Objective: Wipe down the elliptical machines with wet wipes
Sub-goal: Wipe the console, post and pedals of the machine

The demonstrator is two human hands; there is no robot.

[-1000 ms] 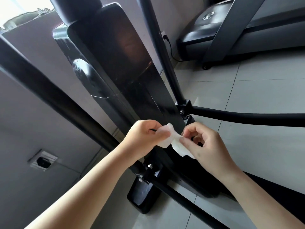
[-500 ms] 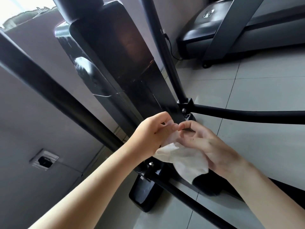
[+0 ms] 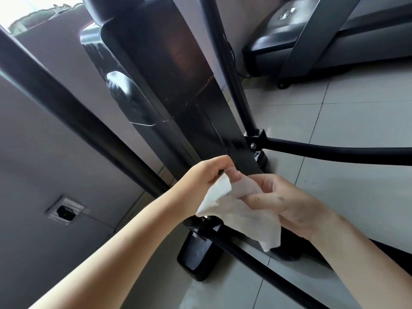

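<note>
A glossy black elliptical machine [image 3: 169, 85] fills the middle of the head view, with black tubular bars crossing at left and right. Both hands hold a white wet wipe [image 3: 243, 217] just in front of the machine's lower column. My left hand [image 3: 202, 181] pinches the wipe's upper corner between thumb and fingers. My right hand [image 3: 289, 204] has the wipe draped over its fingers, with the thumb lying on top. The wipe hangs open and partly spread, its lower edge dangling free above the machine's base [image 3: 198, 253].
A diagonal black bar [image 3: 73, 108] runs along the left, and a horizontal bar [image 3: 334, 152] stretches right. A treadmill [image 3: 330, 34] stands at the back right on a grey tiled floor [image 3: 356, 108]. The left wall carries a socket [image 3: 65, 211].
The wipe went from a small bunch pinched between both hands to a spread sheet draped over my right fingers. Both hands stayed in front of the lower column.
</note>
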